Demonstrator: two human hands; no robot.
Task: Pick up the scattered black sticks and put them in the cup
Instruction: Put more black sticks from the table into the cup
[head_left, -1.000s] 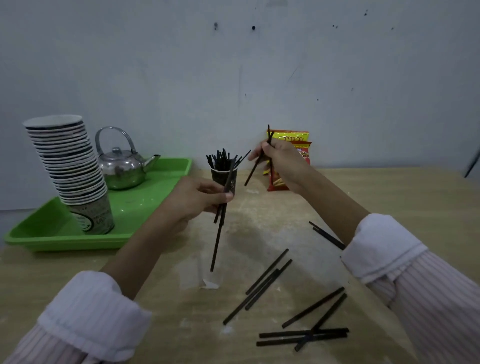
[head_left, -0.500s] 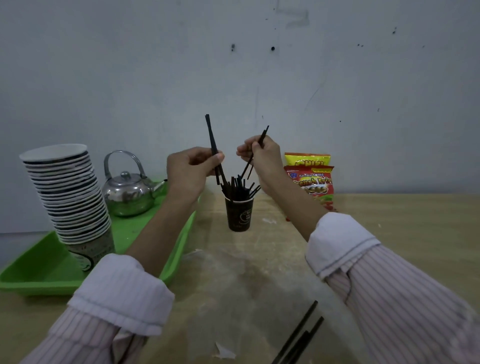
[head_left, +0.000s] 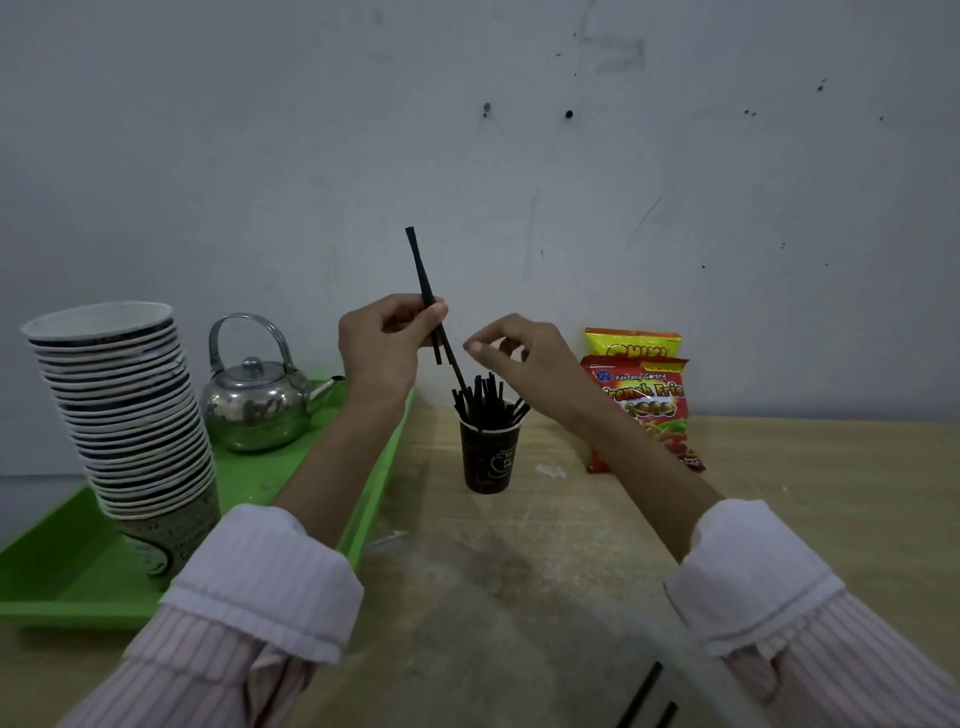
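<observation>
A dark paper cup (head_left: 487, 457) stands on the wooden table, filled with several black sticks (head_left: 485, 397) poking out of its rim. My left hand (head_left: 384, 345) hovers above and left of the cup and pinches two black sticks (head_left: 422, 275), their lower ends slanting down towards the cup's rim. My right hand (head_left: 511, 358) is just above the cup on the right, fingers curled with thumb and forefinger close together and nothing between them. The ends of two more black sticks (head_left: 641, 699) lie on the table at the bottom edge.
A green tray (head_left: 78, 582) on the left carries a tall stack of paper cups (head_left: 122, 415) and a steel kettle (head_left: 254, 400). Two snack bags (head_left: 644, 400) lean against the wall right of the cup. The grey wall closes the table's far side.
My right hand has let go of its stick, which is now in the cup, and holds nothing. My left hand stays above the cup with its sticks. The view has tilted up.
</observation>
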